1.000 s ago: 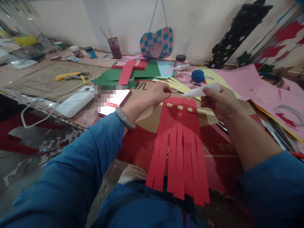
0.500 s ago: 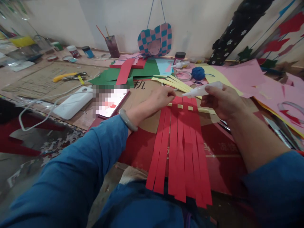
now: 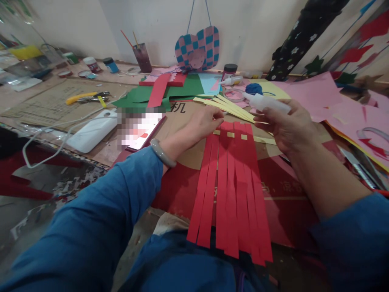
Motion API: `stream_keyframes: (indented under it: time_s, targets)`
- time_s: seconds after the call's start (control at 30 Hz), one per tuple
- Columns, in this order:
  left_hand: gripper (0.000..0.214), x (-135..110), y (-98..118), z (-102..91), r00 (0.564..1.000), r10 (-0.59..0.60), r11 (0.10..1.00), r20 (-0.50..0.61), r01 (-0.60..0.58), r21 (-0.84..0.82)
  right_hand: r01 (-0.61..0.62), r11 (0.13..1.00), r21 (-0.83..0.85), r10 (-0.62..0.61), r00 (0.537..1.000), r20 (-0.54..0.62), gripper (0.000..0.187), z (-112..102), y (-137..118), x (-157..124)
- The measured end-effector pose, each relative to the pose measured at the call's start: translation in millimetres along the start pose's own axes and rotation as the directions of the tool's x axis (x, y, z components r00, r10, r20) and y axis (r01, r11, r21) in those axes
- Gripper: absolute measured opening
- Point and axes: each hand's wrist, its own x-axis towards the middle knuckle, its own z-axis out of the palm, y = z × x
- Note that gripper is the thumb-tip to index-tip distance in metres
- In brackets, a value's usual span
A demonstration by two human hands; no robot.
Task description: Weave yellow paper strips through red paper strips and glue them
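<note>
Several long red paper strips [image 3: 232, 186] lie side by side on the table and hang over its near edge. A yellow strip [image 3: 261, 139] is woven across their far ends. My left hand [image 3: 204, 121] presses with curled fingers on the top left corner of the red strips. My right hand [image 3: 287, 126] is closed round a white glue bottle [image 3: 267, 102], raised just above the top right of the strips, nozzle pointing left and away. Loose yellow strips [image 3: 227, 106] fan out just beyond both hands.
A phone [image 3: 142, 132] and a white power bank [image 3: 92, 132] with a cable lie to the left. Green, red and pink paper sheets, a blue yarn ball [image 3: 253, 88], a tape roll, jars, a brush cup [image 3: 142, 57] and a woven checkered heart [image 3: 197, 48] crowd the back. Scissors [image 3: 355, 166] rest at right.
My right hand has lifted the glue bottle and swung its nozzle away from the red strips. My left hand has settled lower onto the strips' top corner.
</note>
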Motion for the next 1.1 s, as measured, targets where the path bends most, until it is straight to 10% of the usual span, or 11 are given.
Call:
stream_keyframes:
  time_s: [0.13,0.3,0.7,1.1]
  targets:
    - [0.019,-0.1,0.7,-2.5,0.997,-0.049,0.999,-0.052,0.048,-0.018,0.190,0.979,0.079,-0.188,0.982,-0.026,0.045,-0.2,-4.6,-0.2]
    - [0.020,-1.5,2.1,-3.6,0.999,-0.040,0.999,-0.037,0.041,0.014,0.071,0.997,0.034,-0.071,0.997,-0.005,0.033,-11.6,-4.3,8.6]
    - [0.021,-7.4,6.9,-7.6,0.999,-0.038,0.999,-0.034,0.036,-0.033,0.241,0.970,-0.045,-0.243,0.968,-0.061,0.031,-19.1,-4.3,10.7]
    - [0.019,-9.0,0.7,-0.5,0.999,0.023,0.999,0.040,-0.024,0.033,0.235,0.939,-0.253,-0.175,0.955,0.239,0.017,4.6,16.0,-12.8]
